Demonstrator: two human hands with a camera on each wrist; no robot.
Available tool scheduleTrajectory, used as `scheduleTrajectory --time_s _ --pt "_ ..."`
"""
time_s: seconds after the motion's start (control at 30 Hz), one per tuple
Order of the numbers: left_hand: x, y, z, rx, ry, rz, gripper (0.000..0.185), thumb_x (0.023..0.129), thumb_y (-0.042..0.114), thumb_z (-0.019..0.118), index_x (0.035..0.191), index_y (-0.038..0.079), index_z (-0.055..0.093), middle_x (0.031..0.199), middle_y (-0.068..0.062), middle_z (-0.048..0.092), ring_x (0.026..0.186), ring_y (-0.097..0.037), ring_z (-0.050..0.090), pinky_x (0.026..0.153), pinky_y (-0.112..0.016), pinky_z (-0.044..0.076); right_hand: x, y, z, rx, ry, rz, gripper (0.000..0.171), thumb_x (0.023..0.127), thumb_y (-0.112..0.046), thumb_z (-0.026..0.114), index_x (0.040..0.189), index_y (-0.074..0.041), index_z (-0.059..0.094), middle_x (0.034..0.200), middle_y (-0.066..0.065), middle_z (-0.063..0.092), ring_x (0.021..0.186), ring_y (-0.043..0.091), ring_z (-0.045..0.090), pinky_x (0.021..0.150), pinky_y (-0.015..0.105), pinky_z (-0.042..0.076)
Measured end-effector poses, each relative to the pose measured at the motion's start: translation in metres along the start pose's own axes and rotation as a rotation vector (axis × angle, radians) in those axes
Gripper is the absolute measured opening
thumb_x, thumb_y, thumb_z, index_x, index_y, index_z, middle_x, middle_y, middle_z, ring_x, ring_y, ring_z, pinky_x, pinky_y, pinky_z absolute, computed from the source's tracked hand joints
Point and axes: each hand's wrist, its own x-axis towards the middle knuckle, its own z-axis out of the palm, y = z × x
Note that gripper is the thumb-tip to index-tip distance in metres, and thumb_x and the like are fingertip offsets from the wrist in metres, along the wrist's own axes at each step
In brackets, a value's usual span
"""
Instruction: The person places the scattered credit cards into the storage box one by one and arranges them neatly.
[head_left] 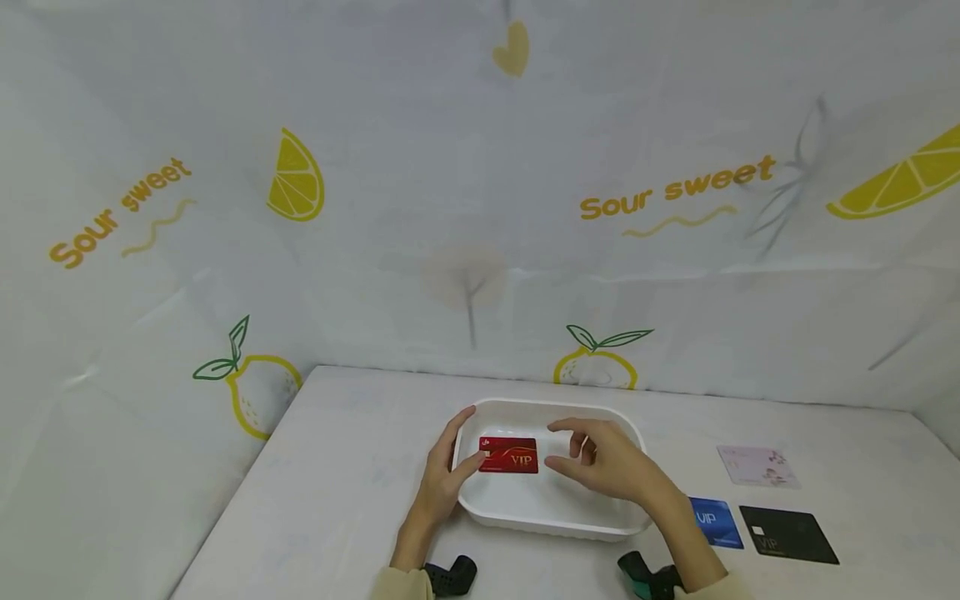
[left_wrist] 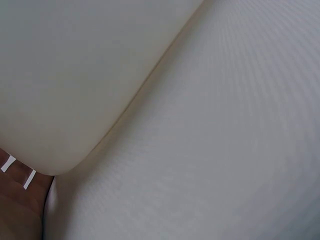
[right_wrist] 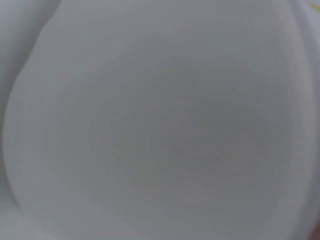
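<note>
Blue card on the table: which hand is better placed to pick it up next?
Probably the right hand: it is nearer the blue card and holds nothing, while the left hand holds the tray at its left end.

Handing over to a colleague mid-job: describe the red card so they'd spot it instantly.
On the white table, find the white tray. Inside, by the left hand, is the red card marked VIP. Unlike the blue card, black card and pale pink card, it is in the tray.
</note>
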Motion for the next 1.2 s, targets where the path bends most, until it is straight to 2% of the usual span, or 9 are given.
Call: scheduleTrajectory --time_s 0.13,0.33,0.5,0.6,0.8,1.03,1.2 --pt "0.000 0.000 0.000 -0.002 0.000 -0.004 0.067 0.093 0.020 0.056 0.155 0.005 0.039 0.158 -0.019 0.045 0.140 -0.040 0.048 0.117 -0.058 0.038 -0.013 0.001 -0.011 0.008 0.044 -0.028 0.045 0.089 -0.031 0.079 0.123 -0.003 0.070 0.076 -0.007 0.055 0.060 -0.001 0.046 0.054 0.019 0.044" --pt "0.000 0.000 0.001 -0.003 0.001 0.001 0.067 0.093 0.020 0.056 0.155 0.005 0.038 0.159 -0.019 0.044 0.142 -0.041 0.047 0.117 -0.065 0.036 -0.040 0.005 -0.029 0.008 0.137 -0.026 0.039 0.088 -0.026 0.080 0.120 -0.006 0.072 0.077 -0.008 0.054 0.060 -0.002 0.047 0.054 0.019 0.043" --pt "0.000 0.000 0.001 -0.010 0.003 0.005 0.068 0.092 0.020 0.056 0.155 0.004 0.038 0.159 -0.020 0.043 0.143 -0.043 0.046 0.117 -0.067 0.035 -0.061 0.015 -0.039 -0.010 0.214 -0.038 0.035 0.086 -0.019 0.082 0.117 -0.007 0.073 0.077 -0.011 0.054 0.060 -0.001 0.049 0.053 0.020 0.043" --pt "0.000 -0.001 0.001 -0.006 0.001 0.007 0.068 0.092 0.021 0.056 0.155 0.005 0.038 0.160 -0.021 0.042 0.143 -0.044 0.045 0.117 -0.067 0.035 -0.073 0.024 -0.043 -0.006 0.232 -0.043 0.036 0.085 -0.016 0.082 0.118 -0.008 0.072 0.078 -0.012 0.054 0.061 -0.001 0.051 0.054 0.020 0.043" --pt "-0.001 -0.002 0.001 -0.004 -0.004 0.000 0.067 0.093 0.022 0.056 0.156 0.006 0.038 0.160 -0.019 0.043 0.143 -0.042 0.045 0.117 -0.067 0.036 -0.094 0.049 -0.055 -0.001 0.181 -0.058 0.038 0.084 -0.010 0.081 0.120 -0.005 0.070 0.081 -0.014 0.055 0.061 0.000 0.052 0.052 0.020 0.042" --pt "0.000 -0.002 0.001 0.003 -0.003 -0.004 0.066 0.093 0.022 0.056 0.156 0.007 0.039 0.159 -0.017 0.044 0.143 -0.040 0.046 0.117 -0.064 0.037 -0.109 0.067 -0.060 -0.002 0.089 -0.001 0.039 0.087 -0.011 0.079 0.122 0.002 0.068 0.083 -0.015 0.055 0.066 0.000 0.052 0.052 0.021 0.040" --pt "0.000 -0.002 0.001 0.004 -0.005 -0.002 0.067 0.093 0.022 0.056 0.156 0.007 0.038 0.160 -0.018 0.043 0.143 -0.041 0.045 0.117 -0.066 0.037 -0.118 0.081 -0.062 0.028 0.037 0.020 0.040 0.088 -0.009 0.078 0.124 0.004 0.066 0.084 -0.010 0.055 0.066 0.002 0.053 0.052 0.022 0.039"
